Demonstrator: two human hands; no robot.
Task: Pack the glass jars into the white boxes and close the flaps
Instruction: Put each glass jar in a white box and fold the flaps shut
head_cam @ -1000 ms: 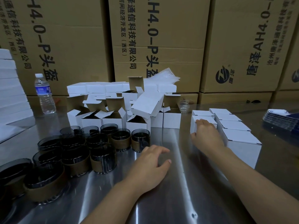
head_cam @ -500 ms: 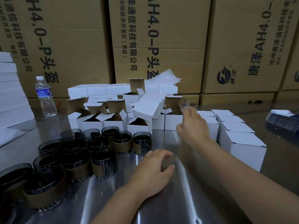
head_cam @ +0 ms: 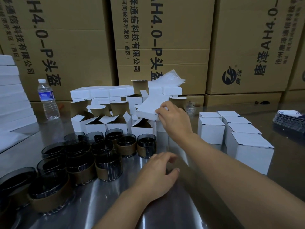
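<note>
The right grip (head_cam: 173,119) pinches the near edge of a tilted white box (head_cam: 148,107), fingers curled over its corner. That box lies slanted on top of the open white boxes (head_cam: 115,125) at the back of the table (head_cam: 165,215). The left grip (head_cam: 156,174) sits low over the table, fingers loosely curled, holding nothing. The glass jars (head_cam: 108,164), banded in brown, stand clustered to its left, just before the open white boxes. Closed white boxes (head_cam: 247,146) stand in rows at the right. A water bottle (head_cam: 47,100) and cardboard cartons (head_cam: 161,38) stand behind.
</note>
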